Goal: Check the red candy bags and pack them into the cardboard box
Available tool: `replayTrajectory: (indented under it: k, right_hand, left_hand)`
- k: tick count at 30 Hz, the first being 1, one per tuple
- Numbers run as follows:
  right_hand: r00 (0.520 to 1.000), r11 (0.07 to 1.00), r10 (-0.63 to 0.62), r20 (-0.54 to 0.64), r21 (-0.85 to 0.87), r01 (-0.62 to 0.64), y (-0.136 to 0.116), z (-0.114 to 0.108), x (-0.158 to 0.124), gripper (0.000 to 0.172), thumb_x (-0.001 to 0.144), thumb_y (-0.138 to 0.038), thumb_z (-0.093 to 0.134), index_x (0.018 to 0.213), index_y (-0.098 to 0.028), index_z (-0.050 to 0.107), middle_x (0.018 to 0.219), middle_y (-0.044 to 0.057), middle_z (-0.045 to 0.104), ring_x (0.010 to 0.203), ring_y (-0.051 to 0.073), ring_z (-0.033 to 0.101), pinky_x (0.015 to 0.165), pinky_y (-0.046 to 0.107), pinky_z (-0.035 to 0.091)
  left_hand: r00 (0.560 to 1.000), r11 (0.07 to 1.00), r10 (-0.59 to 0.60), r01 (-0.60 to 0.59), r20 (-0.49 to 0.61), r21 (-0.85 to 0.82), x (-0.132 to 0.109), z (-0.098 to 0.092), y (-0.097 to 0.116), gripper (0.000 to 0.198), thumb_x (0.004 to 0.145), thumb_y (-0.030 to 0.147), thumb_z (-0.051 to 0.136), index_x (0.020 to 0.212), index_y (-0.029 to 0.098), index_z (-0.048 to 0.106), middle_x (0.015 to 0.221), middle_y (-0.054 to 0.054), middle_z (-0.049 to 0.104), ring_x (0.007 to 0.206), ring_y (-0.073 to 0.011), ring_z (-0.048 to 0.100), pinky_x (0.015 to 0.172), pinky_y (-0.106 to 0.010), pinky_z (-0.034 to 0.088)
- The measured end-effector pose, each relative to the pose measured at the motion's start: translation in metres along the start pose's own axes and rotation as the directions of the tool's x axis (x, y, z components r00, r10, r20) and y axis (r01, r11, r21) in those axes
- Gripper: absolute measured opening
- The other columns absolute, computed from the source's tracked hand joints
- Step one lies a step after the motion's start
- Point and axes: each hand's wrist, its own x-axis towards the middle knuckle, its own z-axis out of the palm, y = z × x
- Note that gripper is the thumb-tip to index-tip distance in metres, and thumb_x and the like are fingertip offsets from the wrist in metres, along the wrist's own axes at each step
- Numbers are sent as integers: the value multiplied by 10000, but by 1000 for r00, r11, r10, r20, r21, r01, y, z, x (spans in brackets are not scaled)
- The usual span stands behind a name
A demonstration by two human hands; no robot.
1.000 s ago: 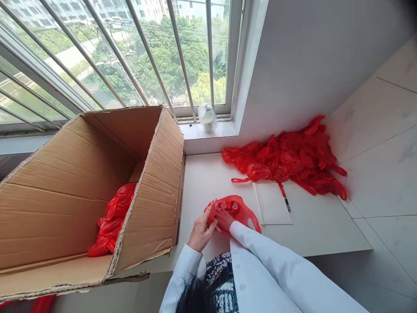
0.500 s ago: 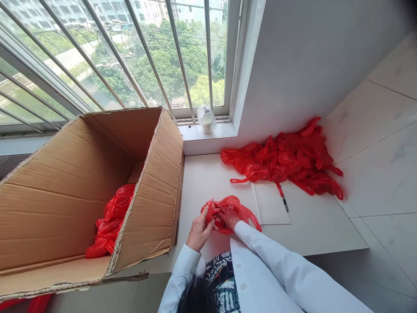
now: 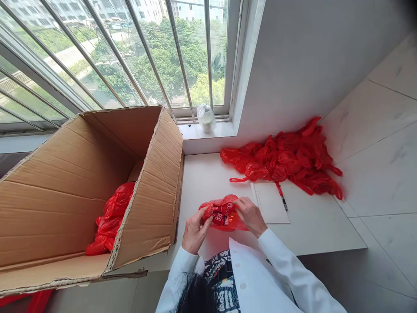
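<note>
A red plastic bag (image 3: 239, 222) lies on the white table in front of me, its mouth spread. Small dark red packets (image 3: 219, 216) with white print show inside it. My left hand (image 3: 194, 229) pinches the bag's left edge beside the packets. On the other side, my right hand (image 3: 250, 215) grips the upper right edge of the bag, with its fingertips pressed together.
A big open cardboard box (image 3: 153, 191) stands at the left, with filled red bags (image 3: 114, 217) inside. A heap of red bags (image 3: 286, 161) lies at the back right, near a notebook (image 3: 270, 204) and pen (image 3: 285, 203). A wrapped cup (image 3: 206, 118) sits on the windowsill.
My right hand has come out of the bag and moved right to its edge. The bag is spread wider, and the packets show more clearly. My left hand still holds the left edge.
</note>
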Motion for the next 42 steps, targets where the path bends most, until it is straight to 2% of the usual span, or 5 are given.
replayTrajectory:
  k: [8,15,26,34,42]
  right_hand:
    - [811,802,493,314,199,-564,33,-20,-48,349,744,-256,518,1081,-184,577,795,39,629,732,187,574,660,277,419]
    - [938,696,343,-45,683,-221,-31,-81,21,399,795,-290,499,1181,-190,493,708,-33,546,635,111,511,678,237,437]
    - [990,951,139,-14,282,-129,-36,-56,7,426,783,-18,369,1076,-234,589,952,41,642,900,182,571,760,278,433]
    - [997,985,-74,4,156,73,-55,-63,15,228,849,-59,451,929,-220,592,837,1,632,768,156,550,651,251,375]
    - [987,986,-161,3,-35,161,-58,-66,29,176,817,-45,497,906,-191,541,857,16,626,775,176,519,646,282,361]
  left_hand:
    - [997,991,-80,77,-22,-105,3,6,-4,348,803,387,576,1048,149,645,795,-36,722,682,-169,675,643,-233,528]
    - [986,946,-33,-23,-166,-322,20,-10,17,344,811,407,579,1032,151,643,938,-67,703,709,-161,679,696,-256,551]
    - [978,991,111,-96,-177,91,8,0,1,230,843,356,496,747,184,616,934,-64,583,743,-157,654,684,-289,567]
    - [902,887,427,-406,-57,222,21,7,-6,391,753,339,637,1120,240,545,1343,-124,476,1248,-288,451,968,-446,461]
    - [977,967,211,-204,-33,152,58,45,-19,583,706,344,629,1244,242,427,947,-36,675,822,-204,665,704,-303,541]
